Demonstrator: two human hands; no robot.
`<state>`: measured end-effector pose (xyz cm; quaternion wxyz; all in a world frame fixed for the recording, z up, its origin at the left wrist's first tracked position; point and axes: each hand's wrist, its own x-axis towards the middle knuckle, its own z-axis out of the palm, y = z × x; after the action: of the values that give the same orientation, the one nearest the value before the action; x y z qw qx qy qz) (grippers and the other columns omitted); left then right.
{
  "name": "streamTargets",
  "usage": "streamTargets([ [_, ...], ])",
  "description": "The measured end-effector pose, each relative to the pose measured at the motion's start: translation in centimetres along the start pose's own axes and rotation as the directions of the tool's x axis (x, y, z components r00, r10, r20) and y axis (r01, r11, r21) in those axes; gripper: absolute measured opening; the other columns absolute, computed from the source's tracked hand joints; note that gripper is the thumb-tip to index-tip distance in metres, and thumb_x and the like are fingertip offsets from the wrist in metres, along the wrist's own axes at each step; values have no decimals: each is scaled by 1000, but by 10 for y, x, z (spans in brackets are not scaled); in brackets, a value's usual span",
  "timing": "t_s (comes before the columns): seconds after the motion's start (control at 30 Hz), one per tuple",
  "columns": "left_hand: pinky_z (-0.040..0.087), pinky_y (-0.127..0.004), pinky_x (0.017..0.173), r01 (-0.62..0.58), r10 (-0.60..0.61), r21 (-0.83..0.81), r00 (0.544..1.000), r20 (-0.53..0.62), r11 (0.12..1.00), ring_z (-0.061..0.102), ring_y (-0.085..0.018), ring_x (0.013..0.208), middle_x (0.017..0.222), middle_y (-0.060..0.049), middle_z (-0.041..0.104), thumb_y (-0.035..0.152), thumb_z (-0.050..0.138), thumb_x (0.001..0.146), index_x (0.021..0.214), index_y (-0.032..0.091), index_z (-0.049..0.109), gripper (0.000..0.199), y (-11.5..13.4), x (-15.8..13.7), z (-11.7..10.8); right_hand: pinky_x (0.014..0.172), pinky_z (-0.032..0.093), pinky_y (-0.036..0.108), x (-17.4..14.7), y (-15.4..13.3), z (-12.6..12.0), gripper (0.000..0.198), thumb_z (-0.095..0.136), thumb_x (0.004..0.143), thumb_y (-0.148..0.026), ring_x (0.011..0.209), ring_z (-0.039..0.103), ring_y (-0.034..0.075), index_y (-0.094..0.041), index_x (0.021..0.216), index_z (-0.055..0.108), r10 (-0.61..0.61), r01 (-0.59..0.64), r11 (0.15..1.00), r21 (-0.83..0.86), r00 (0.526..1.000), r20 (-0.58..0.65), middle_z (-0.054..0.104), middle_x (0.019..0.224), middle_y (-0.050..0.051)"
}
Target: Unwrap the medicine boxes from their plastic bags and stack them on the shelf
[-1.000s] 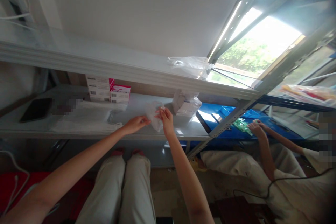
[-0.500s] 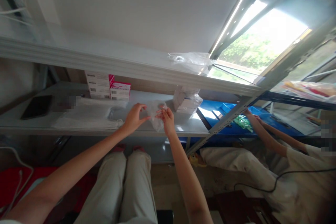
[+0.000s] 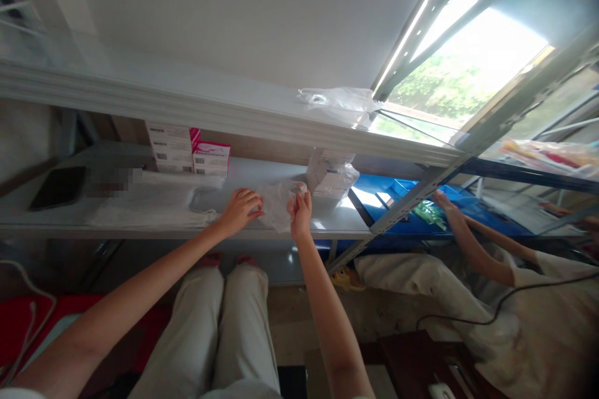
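Between my two hands, over the front part of the grey shelf [image 3: 243,169], is a thin clear plastic bag [image 3: 277,204]. My right hand [image 3: 301,212] pinches its right side, the fingertips bunched in the film. On the other side my left hand [image 3: 241,209] has its fingers and thumb curled in at the bag's left edge, with the thumb and fingertips close together on the film. Left of my left hand lies a flat stack of clear plastic bags [image 3: 154,201]. Just behind my right hand stand white boxes wrapped in clear plastic [image 3: 330,174].
White-and-pink boxes [image 3: 211,159] stand at the back, and a dark flat tablet-like object [image 3: 58,188] lies far left. An upper shelf edge [image 3: 234,128] runs above, with a crumpled plastic bag [image 3: 337,100] on it. Past a metal post [image 3: 412,196], a co-worker's hands [image 3: 444,201] are near green material [image 3: 429,214].
My left hand's fingers have closed in from a wide gap to the bag's edge. The bag now spreads wider between my hands. My right hand has shifted slightly right.
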<state>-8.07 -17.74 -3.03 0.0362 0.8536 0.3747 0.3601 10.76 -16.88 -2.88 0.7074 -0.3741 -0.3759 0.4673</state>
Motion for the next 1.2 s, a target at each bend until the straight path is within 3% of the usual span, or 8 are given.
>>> streamTargets([
  [0.13, 38, -37, 90, 110, -121, -121, 989, -87, 987, 56, -21, 89, 88, -4, 66, 39, 62, 80, 76, 22, 60, 18, -35, -8, -4, 40, 25, 17, 23, 17, -15, 38, 58, 71, -35, 43, 38, 7, -21, 106, 52, 29, -24, 998, 63, 997, -78, 38, 52, -11],
  [0.27, 40, -36, 90, 263, -281, -187, 956, -80, 947, 58, -20, 87, 86, -3, 67, 38, 62, 79, 71, 22, 59, 18, -73, -14, -9, 39, 28, 17, 49, 38, -27, 35, 52, 71, -32, 40, 40, 7, -16, 101, 56, 108, -116, 989, -90, 990, -90, 47, 50, -9],
  [0.4, 43, -33, 87, 430, -477, -317, 874, -88, 846, 60, -20, 84, 82, -3, 66, 40, 62, 74, 71, 21, 60, 20, -101, -16, -3, 41, 36, 20, 67, 62, -37, 42, 48, 69, -30, 40, 48, 9, -13, 106, 57, 142, -148, 966, -213, 989, -42, 63, 62, -3],
  [0.53, 47, -31, 79, 467, -574, -534, 818, -43, 705, 62, -19, 79, 83, -6, 68, 40, 66, 67, 89, 17, 65, 32, -119, -23, 12, 41, 39, 22, 72, 87, -47, 47, 44, 69, -33, 42, 51, 11, -12, 110, 57, 80, -85, 952, -294, 996, -31, 65, 70, -1],
  [0.63, 47, -32, 79, 511, -602, -600, 796, 61, 615, 63, -21, 83, 89, -8, 70, 43, 67, 67, 95, 18, 68, 37, -129, -29, 21, 40, 37, 21, 72, 95, -53, 51, 46, 69, -36, 44, 51, 11, -14, 115, 54, 38, -37, 956, -292, 999, -3, 65, 74, 0],
  [0.73, 48, -33, 80, 527, -615, -622, 783, 92, 579, 63, -22, 86, 90, -9, 71, 44, 68, 66, 85, 19, 71, 32, -133, -32, 23, 39, 32, 19, 73, 95, -57, 49, 47, 69, -36, 45, 49, 10, -16, 113, 56, 24, -27, 972, -234, 1000, -16, 63, 74, -1],
  [0.9, 47, -32, 81, 540, -596, -583, 795, 116, 607, 64, -22, 84, 86, -9, 72, 45, 67, 68, 80, 19, 71, 29, -129, -31, 23, 38, 23, 18, 74, 92, -59, 44, 50, 64, -33, 40, 35, 7, -17, 103, 60, 75, -77, 982, -170, 997, -21, 55, 61, -6],
  [1.2, 47, -33, 81, 561, -567, -488, 809, 152, 669, 64, -23, 82, 83, -8, 72, 44, 69, 65, 76, 21, 71, 26, -124, -31, 25, 38, 21, 19, 71, 92, -56, 43, 49, 63, -34, 41, 35, 7, -15, 99, 62, 71, -68, 978, -197, 997, 9, 56, 61, -5],
])
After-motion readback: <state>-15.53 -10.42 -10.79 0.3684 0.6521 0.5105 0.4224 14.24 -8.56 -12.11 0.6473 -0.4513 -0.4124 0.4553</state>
